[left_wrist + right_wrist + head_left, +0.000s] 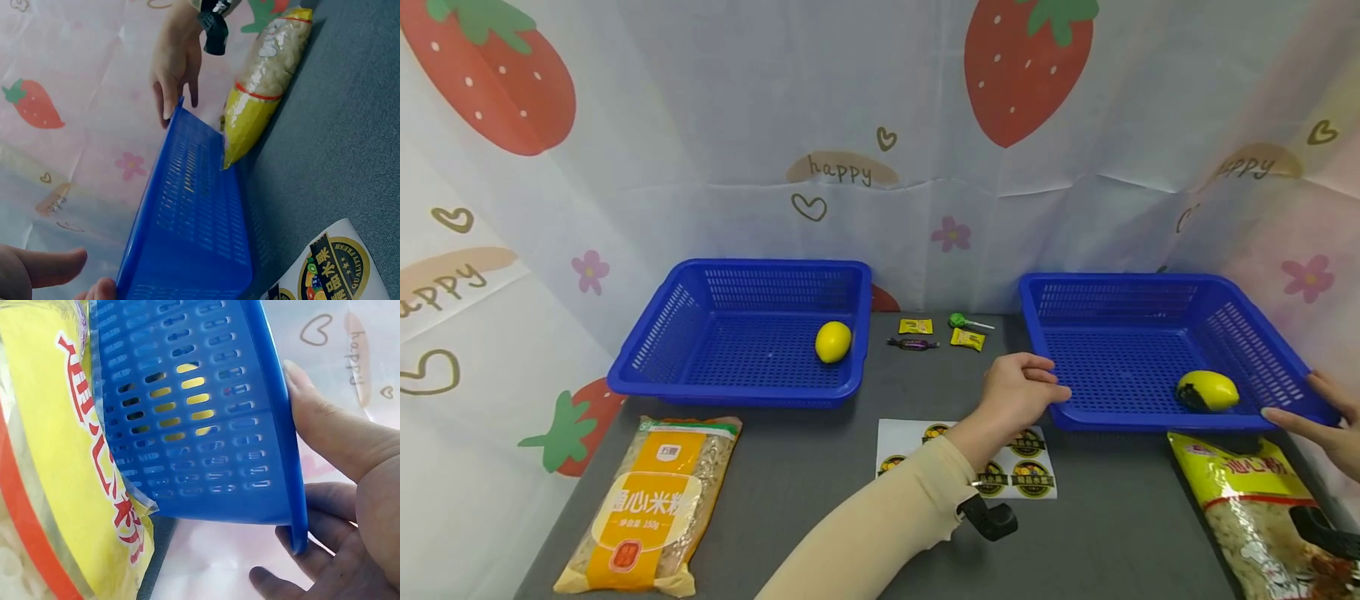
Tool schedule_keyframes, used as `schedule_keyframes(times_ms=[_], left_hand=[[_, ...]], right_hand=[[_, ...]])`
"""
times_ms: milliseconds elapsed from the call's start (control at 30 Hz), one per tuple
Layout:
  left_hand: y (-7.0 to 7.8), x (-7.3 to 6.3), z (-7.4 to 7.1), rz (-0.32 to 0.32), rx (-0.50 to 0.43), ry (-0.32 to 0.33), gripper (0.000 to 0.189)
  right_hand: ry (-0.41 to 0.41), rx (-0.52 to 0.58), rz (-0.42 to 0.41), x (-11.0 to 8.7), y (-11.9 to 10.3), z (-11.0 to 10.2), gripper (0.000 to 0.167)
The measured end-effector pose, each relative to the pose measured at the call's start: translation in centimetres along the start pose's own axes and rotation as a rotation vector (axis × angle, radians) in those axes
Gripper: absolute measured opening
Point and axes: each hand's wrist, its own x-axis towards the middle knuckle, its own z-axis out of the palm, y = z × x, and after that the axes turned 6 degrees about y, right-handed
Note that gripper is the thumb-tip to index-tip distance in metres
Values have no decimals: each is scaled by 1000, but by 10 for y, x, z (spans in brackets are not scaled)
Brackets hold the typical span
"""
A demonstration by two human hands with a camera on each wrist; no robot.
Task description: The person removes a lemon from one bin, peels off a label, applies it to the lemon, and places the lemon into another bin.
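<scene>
On the right stands a blue plastic basket [1120,417] holding a yellow lemon [1213,392] with a dark patch. My right hand [1330,421] grips its front right corner; in the right wrist view the thumb lies on the rim and fingers reach below it. My left hand [1018,387] is at the front left corner, fingers loosely bent. In the left wrist view its thumb stands apart from the rim, and the fingertips come close to it; contact is unclear. Against the basket's front lies a yellow-topped food bag [1247,508].
A second blue basket [737,392] with a lemon [832,342] stands left, behind an orange food bag [643,508]. Between the baskets lie wrapped candies [915,327] and a green lollipop [957,320]. A sticker sheet [891,437] is partly under my left forearm. A printed curtain [737,125] hangs behind.
</scene>
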Motion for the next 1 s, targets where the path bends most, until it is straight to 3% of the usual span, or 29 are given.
schedule_keyframes(times_ms=[167,233,300,333,467,533,600,700,800,900,1000], left_hand=[[-3,0,-7,10,-29,-51,29],[-4,0,-10,13,-29,-66,27],[-4,0,-14,19,-38,-80,27],[-5,1,-15,26,-43,-86,27],[-5,2,-27,60,-58,-120,25],[-5,3,-35,82,-57,-137,23],[-4,4,-44,99,-53,-153,23],[-3,4,-57,119,-59,-174,24],[-2,5,-69,137,-65,-190,25],[0,6,-81,151,-56,-195,26],[1,8,-92,165,-57,-190,27]], right_hand=[[8,-69,-15,-2,-10,-4,102],[30,-109,-36,-9,-28,-7,102],[58,-158,-52,-24,-63,-13,99],[76,-189,-61,-25,-65,-14,100],[143,-279,-79,-14,-41,-9,102],[176,-288,-105,1,-8,-1,103],[197,-256,-135,-2,-16,2,100],[209,-184,-186,-20,-59,4,90],[169,-134,-203,-51,-133,1,81],[116,-167,-235,-76,-199,0,76],[77,-197,-282,-90,-239,4,75]])
